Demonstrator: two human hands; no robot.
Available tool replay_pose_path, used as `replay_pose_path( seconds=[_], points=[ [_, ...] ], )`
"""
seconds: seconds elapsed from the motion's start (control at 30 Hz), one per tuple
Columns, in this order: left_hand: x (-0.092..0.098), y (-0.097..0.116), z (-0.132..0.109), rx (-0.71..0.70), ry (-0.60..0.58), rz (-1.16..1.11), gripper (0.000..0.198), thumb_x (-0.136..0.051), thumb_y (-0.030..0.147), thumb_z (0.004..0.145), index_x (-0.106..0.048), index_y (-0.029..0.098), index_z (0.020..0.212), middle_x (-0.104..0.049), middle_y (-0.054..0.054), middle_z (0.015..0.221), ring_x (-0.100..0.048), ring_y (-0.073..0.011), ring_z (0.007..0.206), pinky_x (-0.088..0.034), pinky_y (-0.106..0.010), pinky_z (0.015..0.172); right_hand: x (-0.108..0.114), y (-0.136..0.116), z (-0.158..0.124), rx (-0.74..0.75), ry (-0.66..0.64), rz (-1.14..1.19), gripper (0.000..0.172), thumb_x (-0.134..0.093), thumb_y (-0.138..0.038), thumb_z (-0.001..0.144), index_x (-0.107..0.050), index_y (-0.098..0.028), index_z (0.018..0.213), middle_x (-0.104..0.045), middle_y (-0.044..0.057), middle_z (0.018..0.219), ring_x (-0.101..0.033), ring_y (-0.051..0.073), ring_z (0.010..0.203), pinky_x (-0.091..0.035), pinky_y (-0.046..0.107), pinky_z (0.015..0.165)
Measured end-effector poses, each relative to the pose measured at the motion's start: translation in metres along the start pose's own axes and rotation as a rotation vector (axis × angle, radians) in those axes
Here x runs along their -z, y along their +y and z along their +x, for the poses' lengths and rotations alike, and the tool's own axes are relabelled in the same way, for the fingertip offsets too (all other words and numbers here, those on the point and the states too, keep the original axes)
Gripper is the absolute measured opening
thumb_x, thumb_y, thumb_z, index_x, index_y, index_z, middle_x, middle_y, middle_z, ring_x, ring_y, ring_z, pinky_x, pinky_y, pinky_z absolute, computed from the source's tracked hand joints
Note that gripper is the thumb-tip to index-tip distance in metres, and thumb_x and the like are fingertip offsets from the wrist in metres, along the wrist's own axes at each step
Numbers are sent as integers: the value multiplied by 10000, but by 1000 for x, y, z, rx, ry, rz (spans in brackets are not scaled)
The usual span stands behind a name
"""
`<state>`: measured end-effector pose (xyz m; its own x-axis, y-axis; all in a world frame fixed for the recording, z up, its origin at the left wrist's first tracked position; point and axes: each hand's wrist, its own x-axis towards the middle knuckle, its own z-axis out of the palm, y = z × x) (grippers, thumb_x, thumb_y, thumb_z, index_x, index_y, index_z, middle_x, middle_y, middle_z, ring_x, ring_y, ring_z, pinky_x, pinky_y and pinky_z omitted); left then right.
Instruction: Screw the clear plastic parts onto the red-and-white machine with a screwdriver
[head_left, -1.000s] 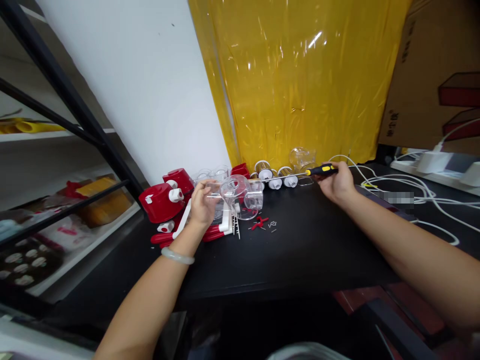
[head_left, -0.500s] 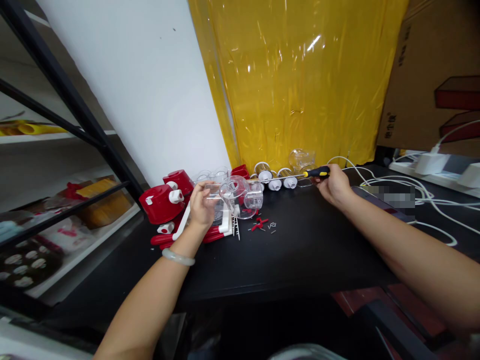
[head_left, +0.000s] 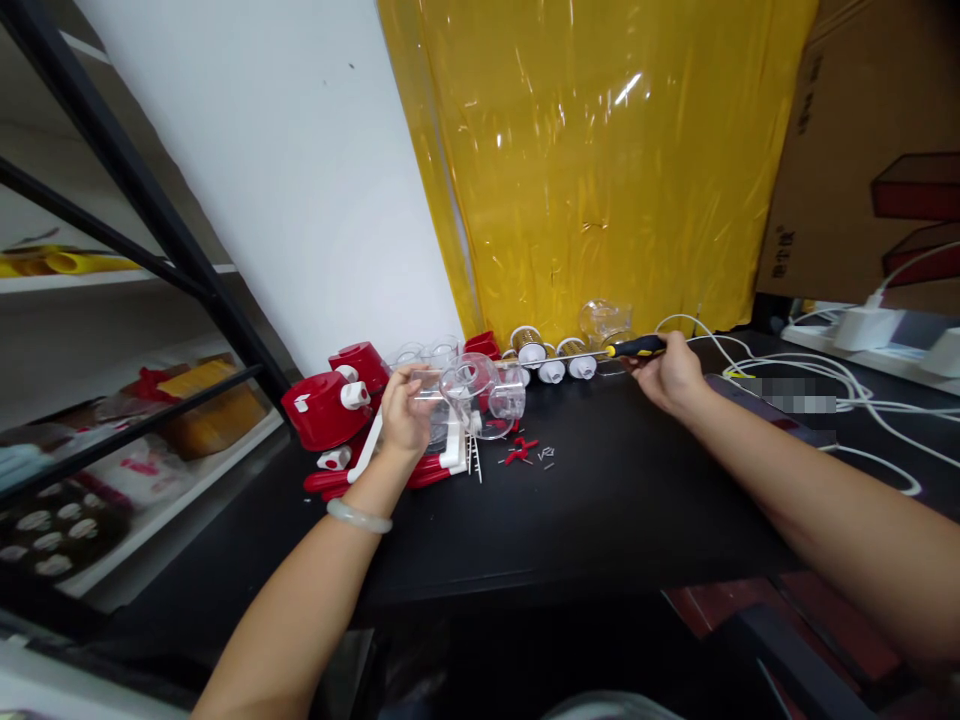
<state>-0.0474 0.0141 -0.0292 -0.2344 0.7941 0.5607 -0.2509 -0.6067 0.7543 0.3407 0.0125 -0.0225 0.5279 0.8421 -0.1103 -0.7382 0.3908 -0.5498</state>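
My left hand (head_left: 407, 412) is closed around the left end of a clear plastic housing (head_left: 470, 385), raised over the black table. A screwdriver (head_left: 636, 346) with a black and yellow handle is gripped by my right hand (head_left: 670, 375). Its long metal shaft points left, and the tip reaches the clear housing; whether it touches a screw is too small to tell. Below the housing lie small red parts (head_left: 519, 452) and several tiny metal pins or screws (head_left: 547, 455).
Red drum-shaped parts (head_left: 326, 410) and red-and-white frames stand at the left. White-ended cylinders (head_left: 551, 370) and another clear housing (head_left: 604, 318) line the back by the yellow sheet (head_left: 592, 170). White cables (head_left: 847, 380) and a dark device (head_left: 772, 405) lie at right. A black-framed shelf (head_left: 112, 180) is far left.
Almost nothing differs. The whole view has shifted very slightly, and both hands keep their hold on the clear housing and the screwdriver.
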Motion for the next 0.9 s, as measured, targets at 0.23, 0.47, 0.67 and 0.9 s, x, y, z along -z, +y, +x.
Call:
replay_pose_path(
  seconds=[0.23, 0.47, 0.67, 0.9],
  points=[
    [-4, 2, -1, -6, 71, -8, 325, -953, 431, 733, -812, 267, 976, -870, -61, 1000, -861, -280, 956, -661, -291, 673, 3, 3, 8, 49, -13, -57, 313, -743, -340, 1197, -508, -311, 992, -589, -37, 783, -628, 184, 672, -563, 234, 549],
    [-3, 1, 0, -15, 56, 15, 351, -941, 457, 764, -791, 269, 1020, -832, -55, 996, -840, -277, 948, -648, -296, 688, 11, 10, 23, 79, -52, -70, 306, -741, -321, 1161, -490, -344, 989, -611, -12, 796, -605, 213, 646, -558, 296, 501],
    [-1, 0, 0, -16, 37, 8, 349, -953, 457, 775, -803, 263, 1024, -818, -47, 980, -836, -265, 926, -647, -285, 677, 7, 10, 15, 45, -30, -24, 240, -677, -269, 1188, -540, -319, 997, -649, -7, 801, -614, 193, 656, -602, 287, 550],
    [-3, -2, 1, 14, 75, -10, 315, -931, 445, 754, -799, 269, 979, -823, -35, 962, -809, -243, 880, -631, -278, 668, 10, 11, 18, 102, -109, -12, 253, -628, -200, 1219, -544, -308, 1005, -643, -23, 793, -618, 171, 638, -527, 220, 521]
  ],
)
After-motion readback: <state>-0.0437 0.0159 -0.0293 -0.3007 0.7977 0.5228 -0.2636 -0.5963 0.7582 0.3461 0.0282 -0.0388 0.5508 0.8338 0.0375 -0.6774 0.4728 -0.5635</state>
